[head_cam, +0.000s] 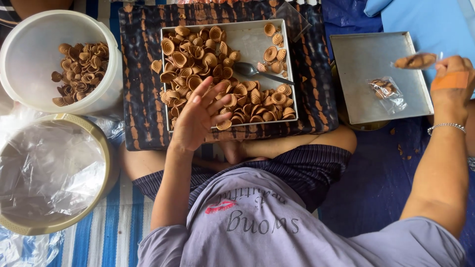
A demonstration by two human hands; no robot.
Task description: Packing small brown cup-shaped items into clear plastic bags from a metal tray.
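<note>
**Overhead: one open hand above the snack tray, one closed on a filled packet**

Here, the left hand (198, 116) hovers palm-up over the near edge of the square metal tray (247, 37), fingers spread and loosely curled. Its grip is wide open and holds nothing; the fingertips lie over the heap of brown, ridged shell-shaped snacks (198, 59) that fills most of that tray. A metal spoon (257, 71) rests among the snacks toward the tray's right side. The tray sits on a dark brown patterned cushion (143, 99) across the person's lap.

Out to the right, the right hand (452, 84) is raised, its grip closed around the end of a small clear packet (415, 61) stuffed with the same snacks. The packet sticks out leftward from the fingers, above the far right corner of a second, flat metal tray (366, 59). A bandage strip crosses the back of this hand, and a bead bracelet circles the wrist.

On that flat tray lies another small filled packet (386, 89), well apart from the held one.

At far left, a white bucket (29, 44) holds more snacks; below it stands a plastic-lined tub (106, 163).
</note>
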